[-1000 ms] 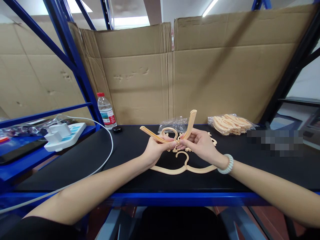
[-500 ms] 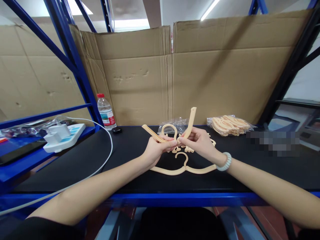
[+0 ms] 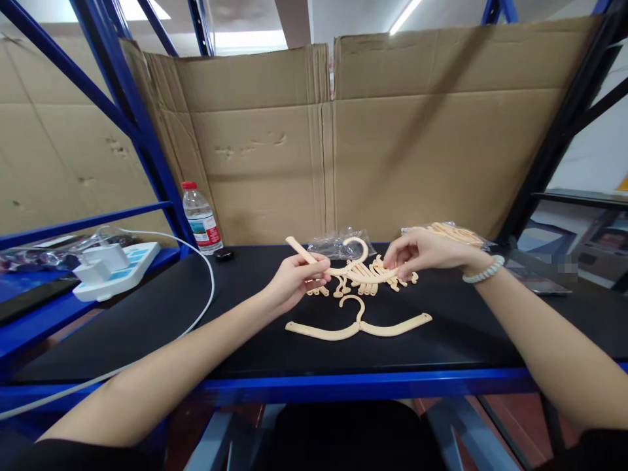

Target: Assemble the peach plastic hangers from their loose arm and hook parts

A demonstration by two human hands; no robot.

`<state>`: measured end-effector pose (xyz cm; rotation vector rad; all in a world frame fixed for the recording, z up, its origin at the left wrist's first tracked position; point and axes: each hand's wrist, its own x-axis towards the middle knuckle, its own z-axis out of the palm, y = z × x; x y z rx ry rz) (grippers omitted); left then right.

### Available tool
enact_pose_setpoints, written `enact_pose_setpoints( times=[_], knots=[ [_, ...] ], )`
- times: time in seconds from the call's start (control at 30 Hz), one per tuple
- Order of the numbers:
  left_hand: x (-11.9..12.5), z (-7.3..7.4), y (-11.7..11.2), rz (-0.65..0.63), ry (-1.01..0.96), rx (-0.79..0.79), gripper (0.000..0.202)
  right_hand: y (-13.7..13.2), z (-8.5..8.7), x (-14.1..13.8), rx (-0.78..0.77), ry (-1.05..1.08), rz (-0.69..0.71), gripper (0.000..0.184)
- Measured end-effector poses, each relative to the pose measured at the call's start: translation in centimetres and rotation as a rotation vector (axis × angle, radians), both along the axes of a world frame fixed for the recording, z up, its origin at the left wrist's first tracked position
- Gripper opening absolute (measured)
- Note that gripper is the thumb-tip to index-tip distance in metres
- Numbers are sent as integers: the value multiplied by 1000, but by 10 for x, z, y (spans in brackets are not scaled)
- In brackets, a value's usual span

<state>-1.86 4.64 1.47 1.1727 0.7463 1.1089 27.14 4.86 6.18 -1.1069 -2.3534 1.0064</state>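
A cream plastic clothes hanger (image 3: 367,277) is held up above the black table, its hook upward and its two arms spread apart. My left hand (image 3: 296,280) pinches the left arm of this hanger, whose tip sticks up past the fingers. Closed around the outer end of the right arm are the fingers of my right hand (image 3: 426,252). A second hanger (image 3: 333,335) lies flat below, nearer the table edge, with both arms spread. Behind the held hanger are several small cream hanger parts (image 3: 367,289), partly covered by it.
A crumpled clear bag (image 3: 338,244) lies at the back, and a bag of cream parts (image 3: 454,230) sits behind my right hand. At left stand a water bottle (image 3: 201,219) and a white power strip (image 3: 120,271) with a cable (image 3: 212,288). Cardboard (image 3: 260,157) walls the back.
The arms of the held hanger have swung from upright and folded toward outspread. My right hand has moved right, from near the middle to the outer end of the right arm.
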Motion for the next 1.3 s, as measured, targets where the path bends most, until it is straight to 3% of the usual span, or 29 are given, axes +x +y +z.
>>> enact_pose_setpoints(
  times=[0.17, 0.27, 0.4, 0.57, 0.73, 1.1, 1.2, 1.3],
  knots=[
    [-24, 16, 17, -131, 140, 83, 22, -3, 7, 12, -16, -175, 64, 31],
    [-38, 28, 20, -200, 364, 281, 21, -3, 8, 15, 41, -239, 104, 28],
    [-46, 41, 10, -431, 703, 526, 21, -5, 4, 9, 21, -276, 245, 29],
    [-42, 38, 3, -640, 967, 703, 17, -6, -4, -5, 7, -351, 385, 30],
    [-38, 28, 6, -779, 1026, 760, 10, -5, -12, -12, -89, -400, 395, 33],
    [-39, 30, 8, -788, 1028, 770, 15, -5, -15, -15, -149, -421, 373, 43],
    [-40, 32, 9, -650, 1033, 783, 13, -4, -11, -11, -51, -399, 334, 38],
    [-40, 30, 14, -462, 1004, 804, 13, -2, -11, -11, 121, -320, 201, 29]
  ],
)
